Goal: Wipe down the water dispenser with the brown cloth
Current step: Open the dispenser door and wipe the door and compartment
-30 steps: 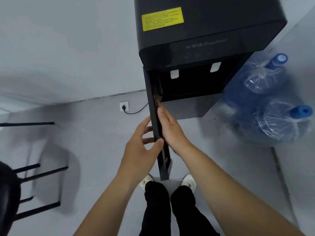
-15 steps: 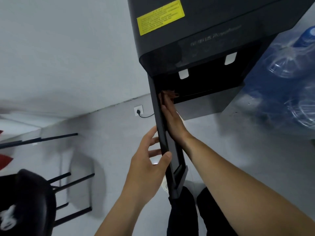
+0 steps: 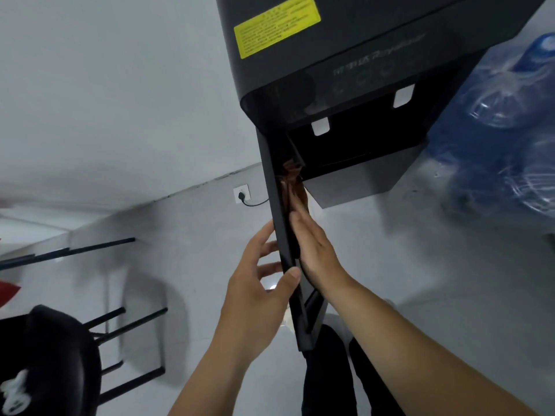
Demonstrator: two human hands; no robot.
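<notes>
head view: the left hand (image 3: 255, 295) grips the edge of the open door (image 3: 285, 253) of the black water dispenser (image 3: 330, 70), thumb pressed on the near edge and fingers curled around the far face, so it is closed on the door panel. just across the thin panel from it, on the inner face, the right hand (image 3: 315, 250) lies flat with fingers stretched out and together, palm against the door. the brown cloth (image 3: 292, 181) is pinned under those fingertips and bunches up just beyond them, toward the dispenser's dark recess; the hand presses it to the door rather than clenching it.

above and ahead of both hands rises the dispenser body, with a yellow label (image 3: 276, 25) on its top surface and two white taps (image 3: 320, 127) over the recess. the door runs edge-on from the cabinet down between the two hands to a point below the wrists.

to the right of the right hand, well apart, lie blue water bottles (image 3: 504, 139) wrapped in clear plastic on the floor. beyond the left hand, on the wall, sits a white socket (image 3: 241, 192) with a black plug and cord leading toward the dispenser. far to the left of the left forearm stands a black chair (image 3: 48, 361) with thin black legs. below the forearms, dark trousers (image 3: 327, 385) are visible.
</notes>
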